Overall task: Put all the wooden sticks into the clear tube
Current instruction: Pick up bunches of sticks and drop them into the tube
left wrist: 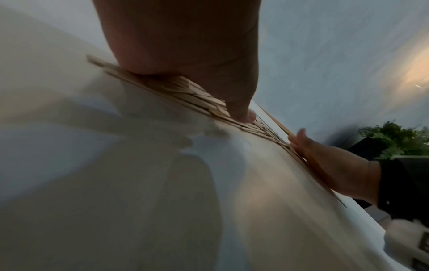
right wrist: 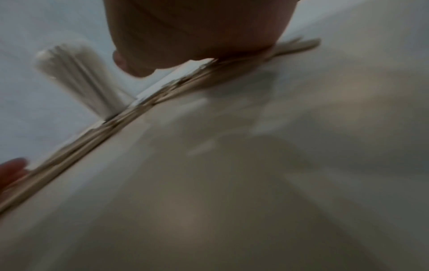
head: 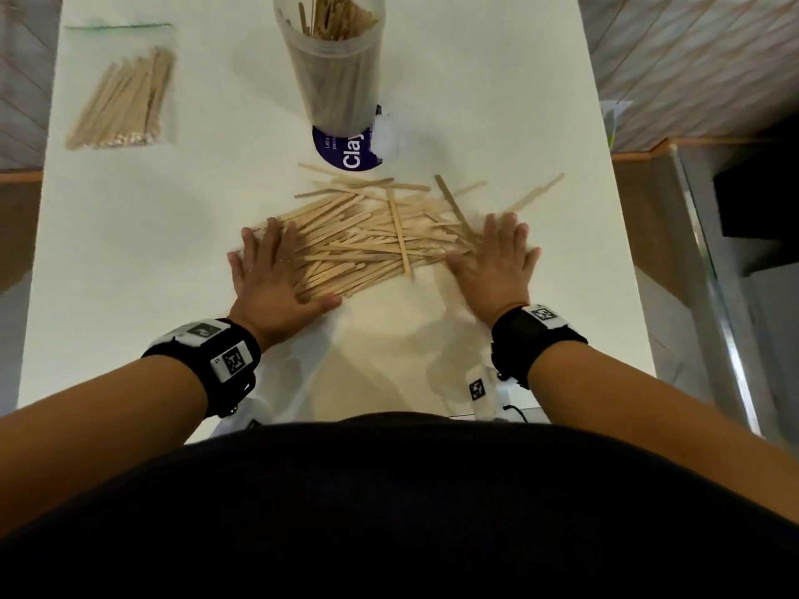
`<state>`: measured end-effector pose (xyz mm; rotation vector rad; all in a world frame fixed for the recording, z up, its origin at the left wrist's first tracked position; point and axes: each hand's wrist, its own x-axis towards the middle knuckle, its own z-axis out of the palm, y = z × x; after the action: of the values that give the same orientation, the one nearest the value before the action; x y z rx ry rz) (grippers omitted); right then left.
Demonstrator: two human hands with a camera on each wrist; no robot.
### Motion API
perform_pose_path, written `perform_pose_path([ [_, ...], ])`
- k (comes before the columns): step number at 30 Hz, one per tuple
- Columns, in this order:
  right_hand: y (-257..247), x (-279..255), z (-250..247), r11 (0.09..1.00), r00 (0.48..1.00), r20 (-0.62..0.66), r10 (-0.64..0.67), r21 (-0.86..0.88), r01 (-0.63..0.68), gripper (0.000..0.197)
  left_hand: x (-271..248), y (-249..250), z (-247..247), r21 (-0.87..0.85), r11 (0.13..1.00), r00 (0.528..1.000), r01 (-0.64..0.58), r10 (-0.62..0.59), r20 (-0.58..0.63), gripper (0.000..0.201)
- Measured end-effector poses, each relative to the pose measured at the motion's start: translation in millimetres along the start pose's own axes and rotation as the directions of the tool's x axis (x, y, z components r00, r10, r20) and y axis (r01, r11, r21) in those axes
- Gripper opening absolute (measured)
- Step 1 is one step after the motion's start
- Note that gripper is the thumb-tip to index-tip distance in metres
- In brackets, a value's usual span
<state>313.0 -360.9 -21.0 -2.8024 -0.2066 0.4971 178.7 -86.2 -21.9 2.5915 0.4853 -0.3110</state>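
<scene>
A loose pile of wooden sticks (head: 372, 239) lies flat on the white table (head: 173, 235), in front of the clear tube (head: 333, 67), which stands upright with several sticks in it. My left hand (head: 270, 270) lies flat with spread fingers on the pile's left end. My right hand (head: 497, 257) lies flat at its right end. In the left wrist view the left hand (left wrist: 185, 55) presses on the sticks (left wrist: 197, 95) and the right hand (left wrist: 336, 165) shows beyond. The blurred right wrist view shows the right hand (right wrist: 197, 33) on the sticks (right wrist: 139, 104) and the tube (right wrist: 78, 77).
A clear bag of more wooden sticks (head: 125, 101) lies at the back left. A purple round lid (head: 346, 149) marked "Clay" sits at the tube's foot. The table's right edge borders a grey ledge (head: 709, 270). A green plant (left wrist: 399, 139) stands off the table.
</scene>
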Motion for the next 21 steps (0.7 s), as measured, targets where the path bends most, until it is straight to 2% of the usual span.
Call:
perform_pose_path([
  [2,-15,1,3,0.994,0.993,0.044,-0.107,0.005,0.107,0.101,2,8,4,0.011,1.000,1.000,-0.011,0.011,0.002,0.118],
  [4,-22,3,7,0.977,0.976,0.050,-0.212,0.002,0.212,0.100,5,15,5,0.029,0.999,0.999,-0.030,0.031,-0.024,0.109],
  [7,-26,6,6,0.942,0.941,-0.036,-0.337,-0.018,0.337,0.078,10,19,0,0.164,0.982,0.987,-0.096,0.115,-0.110,0.087],
  [10,-27,13,-2,0.899,0.895,-0.090,-0.438,-0.065,0.433,0.055,15,22,-14,0.226,0.968,0.982,-0.109,0.141,-0.127,0.060],
  [14,-27,27,-16,0.878,0.882,0.011,-0.472,-0.089,0.471,0.046,21,24,-30,0.172,0.977,0.976,-0.128,0.156,-0.155,0.037],
  [19,-28,36,-32,0.850,0.865,0.118,-0.488,-0.158,0.502,0.044,24,26,-41,0.306,0.945,0.982,-0.115,0.155,-0.107,0.029],
  [21,-29,37,-38,0.828,0.854,0.157,-0.496,-0.209,0.520,0.042,25,29,-45,0.301,0.950,0.988,-0.089,0.121,-0.092,0.025],
])
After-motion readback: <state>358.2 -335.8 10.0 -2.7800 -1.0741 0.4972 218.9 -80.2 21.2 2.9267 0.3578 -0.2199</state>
